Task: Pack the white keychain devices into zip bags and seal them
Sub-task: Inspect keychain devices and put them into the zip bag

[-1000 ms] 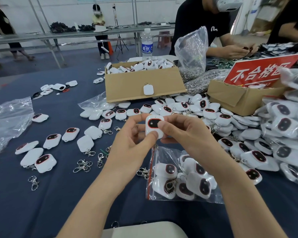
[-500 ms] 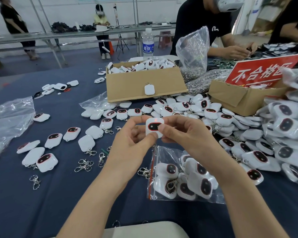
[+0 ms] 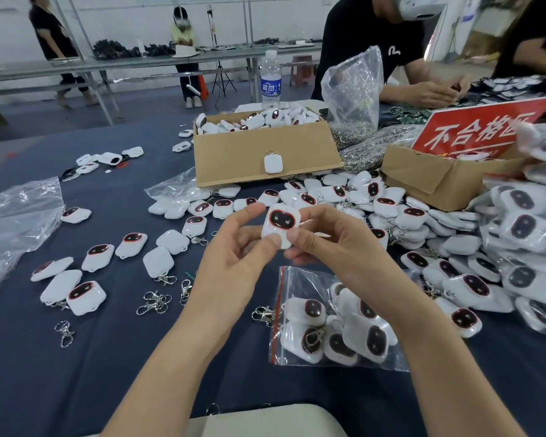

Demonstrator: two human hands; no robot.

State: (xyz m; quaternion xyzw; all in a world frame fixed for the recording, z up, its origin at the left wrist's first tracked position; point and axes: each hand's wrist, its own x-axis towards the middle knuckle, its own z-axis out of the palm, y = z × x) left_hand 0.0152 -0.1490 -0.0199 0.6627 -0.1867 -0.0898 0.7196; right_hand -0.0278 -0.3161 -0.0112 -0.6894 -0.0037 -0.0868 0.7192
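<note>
While both hands hover above the blue table [image 3: 76, 389], the left hand [image 3: 234, 263] and right hand [image 3: 334, 247] pinch one white keychain device [image 3: 281, 225] between thumbs and fingertips, its dark red-rimmed face up, above a part-filled zip bag [image 3: 334, 323].

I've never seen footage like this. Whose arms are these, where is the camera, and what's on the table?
No machine here: these are a person's two bare hands, filmed by one camera worn on the head, looking forward and down. The left hand and the right hand together pinch one white keychain device, its dark face towards the camera. Just below them, on the dark blue table, lies a clear zip bag with several devices inside. Loose devices and metal clips lie around, and a cardboard box behind holds more.
</note>
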